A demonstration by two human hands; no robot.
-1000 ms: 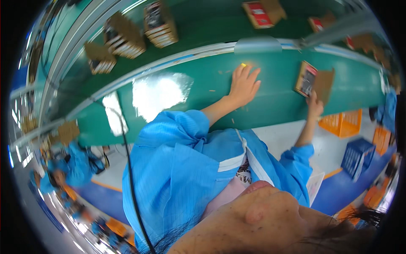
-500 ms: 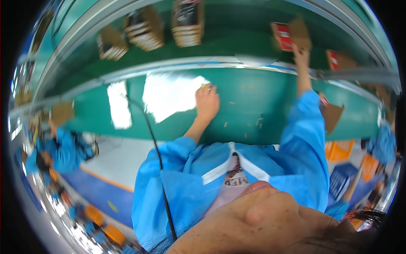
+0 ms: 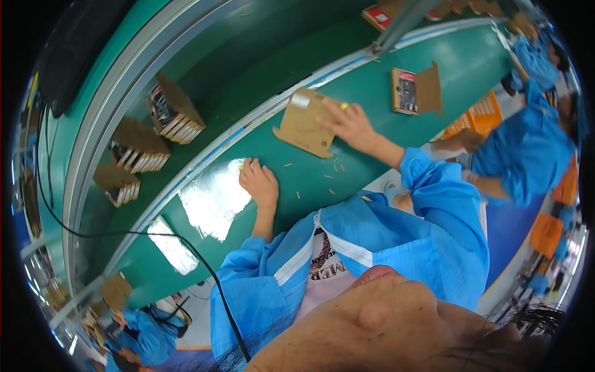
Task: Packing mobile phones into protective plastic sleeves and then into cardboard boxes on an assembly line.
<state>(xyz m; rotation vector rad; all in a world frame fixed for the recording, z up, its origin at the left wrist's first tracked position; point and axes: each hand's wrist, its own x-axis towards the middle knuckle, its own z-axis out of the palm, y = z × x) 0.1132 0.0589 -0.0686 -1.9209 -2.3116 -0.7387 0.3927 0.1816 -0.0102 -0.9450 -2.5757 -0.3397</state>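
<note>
A flat brown cardboard box (image 3: 302,127) with a white label sits tilted over the green bench, in front of me. My right hand (image 3: 352,128) grips its right side, fingers over the top face and thumb hidden. A yellow band circles one finger. To the left, my left hand (image 3: 259,184) lies on the bench beside a bright patch of glare. Its fingers are bent and slightly apart, with a bit of yellow at a fingertip; I see nothing held. Several small tan slips (image 3: 328,176) lie scattered on the bench between the hands and my body.
An open box with red and black contents (image 3: 406,92) stands on the bench to the right. Stacks of open boxes (image 3: 176,115) line the raised shelf at left. A metal post (image 3: 403,28) rises beyond. Co-workers in blue (image 3: 517,149) are at both sides.
My right hand has come back from the far shelf and now has the cardboard box over the bench. My view has turned to the right. My left hand stays on the bench.
</note>
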